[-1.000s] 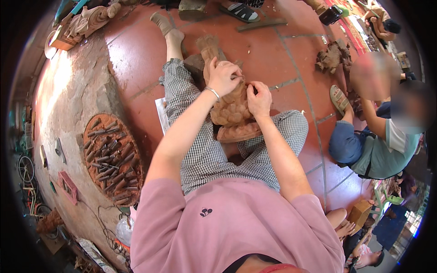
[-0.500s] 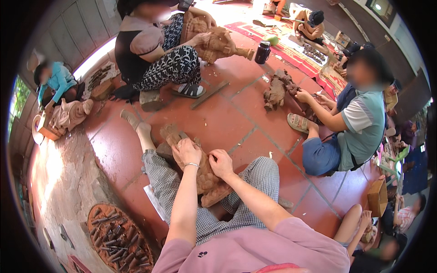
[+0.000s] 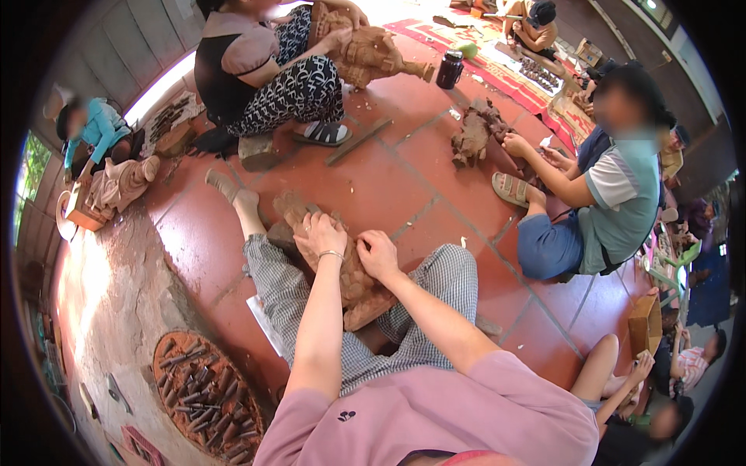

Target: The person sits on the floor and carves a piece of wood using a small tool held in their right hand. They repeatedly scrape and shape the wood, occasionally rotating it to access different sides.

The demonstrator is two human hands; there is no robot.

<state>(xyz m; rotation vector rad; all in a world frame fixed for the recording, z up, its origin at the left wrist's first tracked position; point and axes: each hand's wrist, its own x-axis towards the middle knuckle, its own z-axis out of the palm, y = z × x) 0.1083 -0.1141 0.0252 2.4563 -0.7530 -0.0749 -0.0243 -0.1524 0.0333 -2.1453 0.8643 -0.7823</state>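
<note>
A brown carved wooden figure (image 3: 353, 283) lies tilted between my legs, its narrow end pointing away from me. Across its upper part rests my left hand (image 3: 322, 235), fingers bent and pressed down. A small greyish edge (image 3: 312, 208) shows just beyond those fingertips; its kind is too small to tell. My right hand (image 3: 378, 255) is closed against the figure's right side, with the fingertips hidden. What lies under either palm cannot be seen.
At my left, a round tray (image 3: 172, 339) of carving chisels sits on a stone slab (image 3: 116, 311). Ahead, a person works on a larger carving (image 3: 361, 58) near a dark jar (image 3: 450, 70). To the right, another person handles a dark wood piece (image 3: 472, 140). A wooden strip (image 3: 359, 141) lies on the tiles.
My view has shifted slightly. Both hands stay on the carved figure with almost the same grip. The person on the right has moved their hands a little.
</note>
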